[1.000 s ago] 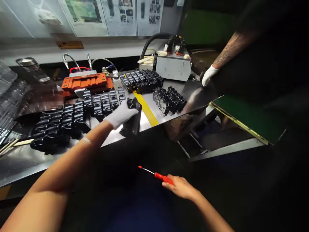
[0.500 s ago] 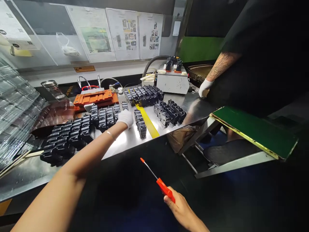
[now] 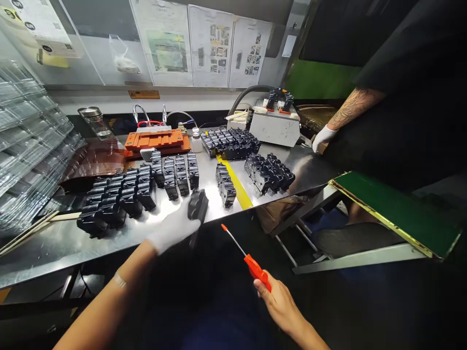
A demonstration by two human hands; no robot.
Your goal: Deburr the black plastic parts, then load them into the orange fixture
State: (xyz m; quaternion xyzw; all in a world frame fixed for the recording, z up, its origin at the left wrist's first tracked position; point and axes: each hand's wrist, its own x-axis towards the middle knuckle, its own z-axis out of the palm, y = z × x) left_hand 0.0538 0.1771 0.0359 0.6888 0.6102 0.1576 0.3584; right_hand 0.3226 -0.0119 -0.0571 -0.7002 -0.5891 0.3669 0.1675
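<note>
My left hand, in a white glove, is closed on a black ribbed plastic part, lifted at the table's front edge and blurred by motion. My ungloved right hand grips a tool with a red handle, a thin metal shaft and a red tip, pointing up and left below the table edge. Just beyond my left hand stand rows of similar black parts on the metal table. A single black part stands to the right of it, beside a yellow stripe.
An orange fixture and a glass bottle stand behind the rows. Stacked clear plastic trays lean at left. A grey machine sits at the back. At right are a co-worker's gloved hand and a green-topped stand.
My left hand has drawn back toward me from the rows, bringing a black part off the table. My right hand still holds the red-handled tool, slightly higher. The view has shifted left.
</note>
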